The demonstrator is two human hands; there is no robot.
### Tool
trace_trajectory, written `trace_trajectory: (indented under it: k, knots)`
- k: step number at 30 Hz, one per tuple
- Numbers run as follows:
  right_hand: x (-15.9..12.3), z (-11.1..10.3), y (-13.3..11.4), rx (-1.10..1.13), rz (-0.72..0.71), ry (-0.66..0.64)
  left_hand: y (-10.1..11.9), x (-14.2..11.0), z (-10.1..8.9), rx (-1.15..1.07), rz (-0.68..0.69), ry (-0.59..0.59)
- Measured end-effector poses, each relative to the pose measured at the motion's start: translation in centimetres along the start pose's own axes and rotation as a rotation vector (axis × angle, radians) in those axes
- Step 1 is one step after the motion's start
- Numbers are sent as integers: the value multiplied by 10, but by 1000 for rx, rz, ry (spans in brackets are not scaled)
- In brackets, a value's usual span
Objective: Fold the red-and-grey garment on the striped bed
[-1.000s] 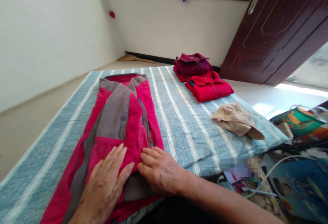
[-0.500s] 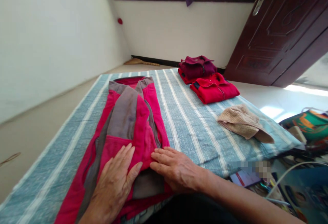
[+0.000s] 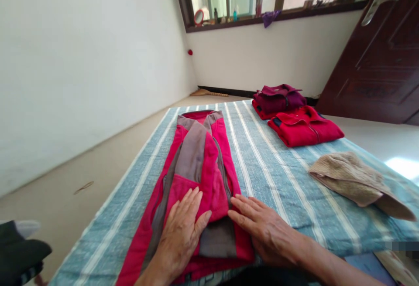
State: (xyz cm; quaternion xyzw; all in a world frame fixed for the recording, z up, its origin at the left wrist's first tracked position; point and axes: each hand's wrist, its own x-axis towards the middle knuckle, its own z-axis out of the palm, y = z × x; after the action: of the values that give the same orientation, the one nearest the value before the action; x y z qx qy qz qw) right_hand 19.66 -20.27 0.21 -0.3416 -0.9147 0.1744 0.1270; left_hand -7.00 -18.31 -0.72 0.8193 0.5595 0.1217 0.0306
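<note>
Blue-striped bedding (image 3: 271,190) lay under a folded pink-and-grey garment (image 3: 196,159), which ran lengthwise away from the person. The left hand (image 3: 180,238) rested flat on its lower part, fingers slightly apart, gripping nothing. The right hand (image 3: 265,229) lay mostly on the bedding, its fingers (image 3: 248,209) loosely spread, the tips at the garment's right edge. Farther off lay a red jacket (image 3: 304,127) beside a maroon one (image 3: 278,98), and a beige cloth (image 3: 356,181).

We're looking at a bedroom in a home right here, with a blue-and-white striped cotton bedsheet (image 3: 271,181), a dark reddish-brown panelled wooden door (image 3: 376,76), and a dark wooden window ledge (image 3: 278,15) holding bottles (image 3: 259,1) and a small round mirror (image 3: 198,17).
</note>
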Motion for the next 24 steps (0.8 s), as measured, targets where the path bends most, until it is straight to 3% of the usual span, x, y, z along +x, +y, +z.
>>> trace_trajectory:
  k: [8,18,24]
  knots:
    - [4,-3,6,26,-24,-30,5,0,-6,-23,-43,-80]
    - [9,13,17,-40,-73,8,8,-3,-8,-24,-71,-105]
    - [10,6,17,-58,-121,-7,10,-3,-10,-24,-73,-103]
